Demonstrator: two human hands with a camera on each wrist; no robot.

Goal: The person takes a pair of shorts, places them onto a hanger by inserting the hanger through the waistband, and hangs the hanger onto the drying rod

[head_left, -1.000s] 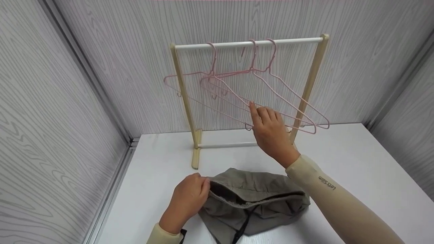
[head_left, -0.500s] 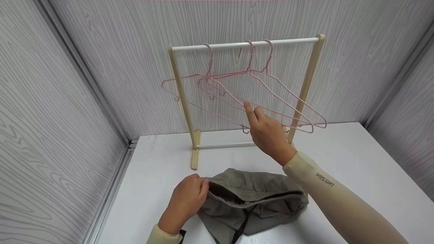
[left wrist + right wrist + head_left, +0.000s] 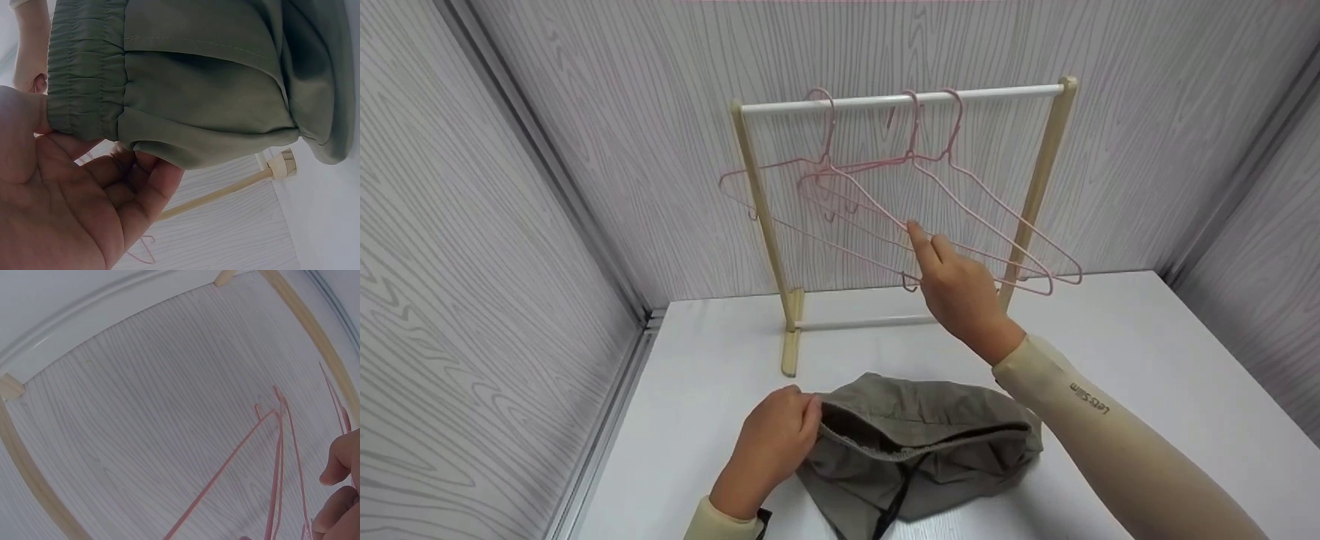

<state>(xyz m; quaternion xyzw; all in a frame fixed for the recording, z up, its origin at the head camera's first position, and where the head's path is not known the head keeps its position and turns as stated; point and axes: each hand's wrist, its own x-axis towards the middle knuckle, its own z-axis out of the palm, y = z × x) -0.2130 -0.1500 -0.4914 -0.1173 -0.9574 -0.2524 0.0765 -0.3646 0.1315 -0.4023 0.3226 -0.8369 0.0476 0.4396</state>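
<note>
Olive-grey pants (image 3: 937, 401) with an elastic waistband and black drawstring lie on the table, waist opening towards me. My left hand (image 3: 776, 435) pinches the waistband at its left end. In the left wrist view the fingers sit under the gathered band (image 3: 84, 73). Further back, my right hand (image 3: 960, 292) grips the right arm of the leftmost pink hanger (image 3: 832, 127), index finger stretched along the wire. That hanger's hook rides slightly high over the white rod (image 3: 870, 100). In the right wrist view only curled fingers (image 3: 337, 464) show at the edge.
Two more pink hangers (image 3: 953, 135) hang on the rod to the right. Wooden posts (image 3: 769, 225) and feet carry the rack. Wood-grain panels (image 3: 570, 150) enclose the white table (image 3: 712, 330) at the back and sides.
The leftmost hanger has shifted slightly up and right with my right hand since half a second ago, its hook rising at the rod. My left hand and the pants stay put.
</note>
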